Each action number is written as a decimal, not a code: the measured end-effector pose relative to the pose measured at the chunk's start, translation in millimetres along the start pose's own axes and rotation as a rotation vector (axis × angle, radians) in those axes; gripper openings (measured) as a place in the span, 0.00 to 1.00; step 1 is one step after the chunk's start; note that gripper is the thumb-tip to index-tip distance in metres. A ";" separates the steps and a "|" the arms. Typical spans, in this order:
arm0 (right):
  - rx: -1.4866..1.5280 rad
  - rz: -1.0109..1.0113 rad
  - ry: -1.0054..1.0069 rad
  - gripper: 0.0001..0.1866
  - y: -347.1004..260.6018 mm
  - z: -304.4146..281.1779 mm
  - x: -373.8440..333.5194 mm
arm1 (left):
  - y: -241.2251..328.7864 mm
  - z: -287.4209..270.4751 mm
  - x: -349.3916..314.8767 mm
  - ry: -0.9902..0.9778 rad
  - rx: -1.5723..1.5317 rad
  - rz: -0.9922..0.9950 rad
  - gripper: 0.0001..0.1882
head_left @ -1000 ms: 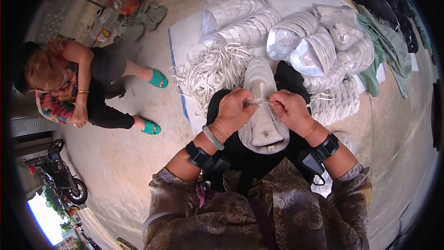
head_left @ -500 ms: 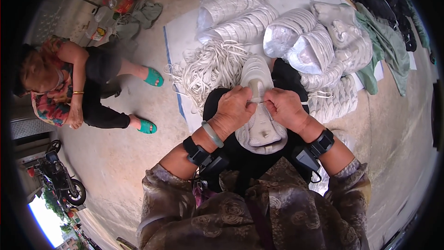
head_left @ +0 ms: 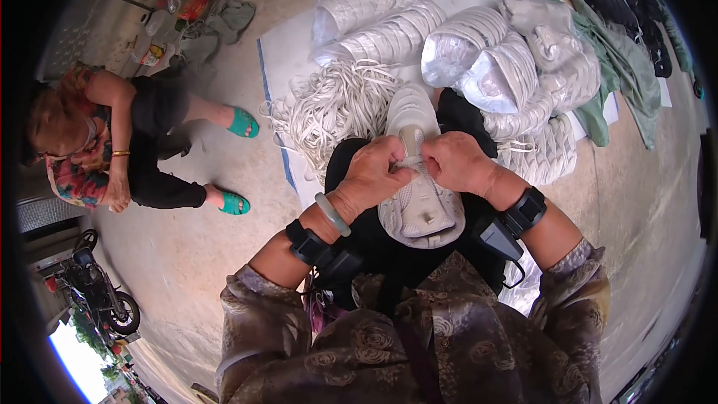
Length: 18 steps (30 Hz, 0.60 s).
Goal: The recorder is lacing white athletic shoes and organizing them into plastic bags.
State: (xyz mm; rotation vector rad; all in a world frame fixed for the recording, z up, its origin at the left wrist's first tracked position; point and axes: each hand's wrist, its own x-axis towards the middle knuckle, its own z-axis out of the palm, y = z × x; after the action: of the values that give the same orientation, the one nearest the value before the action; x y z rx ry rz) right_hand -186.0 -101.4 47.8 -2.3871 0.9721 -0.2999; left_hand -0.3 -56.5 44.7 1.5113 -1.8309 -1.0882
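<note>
A pale beige shoe upper (head_left: 423,213) rests on my lap, its rounded toe pointing away from me. Across its middle runs a short stretch of off-white shoelace (head_left: 410,160). My left hand (head_left: 374,174) is closed in a pinch on the lace at the left edge of the shoe's opening. On the other side, my right hand (head_left: 458,161) also pinches the lace, its fingers curled in. The fingertips hide the ends of the lace and the eyelets around it.
A heap of off-white laces (head_left: 340,110) lies on a white sheet (head_left: 299,63) beyond my left hand. Stacked shoe uppers in clear plastic (head_left: 479,52) stand ahead and right, beside green cloth (head_left: 624,97). A seated person in green slippers (head_left: 243,123) is at the left.
My hands have come slightly apart over the shoe, the left shifting left, both still closed on the lace. The whole view has shifted a little.
</note>
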 end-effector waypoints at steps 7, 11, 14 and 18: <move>0.236 -0.006 -0.103 0.02 12.5 -4.2 4.1 | 1.8 4.0 -8.3 0.012 -0.102 -0.117 0.20; 0.207 0.022 -0.116 0.02 10.8 -3.0 2.5 | 0.7 8.1 -11.0 0.041 -0.072 -0.113 0.21; 0.131 0.063 -0.108 0.02 5.4 0.5 1.4 | -0.8 10.9 -13.3 0.040 -0.058 -0.116 0.22; 0.070 0.088 -0.069 0.02 1.6 4.8 -0.2 | -1.2 14.7 -16.3 0.047 -0.030 -0.053 0.24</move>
State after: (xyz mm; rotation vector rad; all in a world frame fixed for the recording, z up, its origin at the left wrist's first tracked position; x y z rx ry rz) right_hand -185.2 -100.3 43.0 -2.2686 1.0151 -0.2139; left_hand -7.5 -37.1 37.3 1.5632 -1.7445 -1.0904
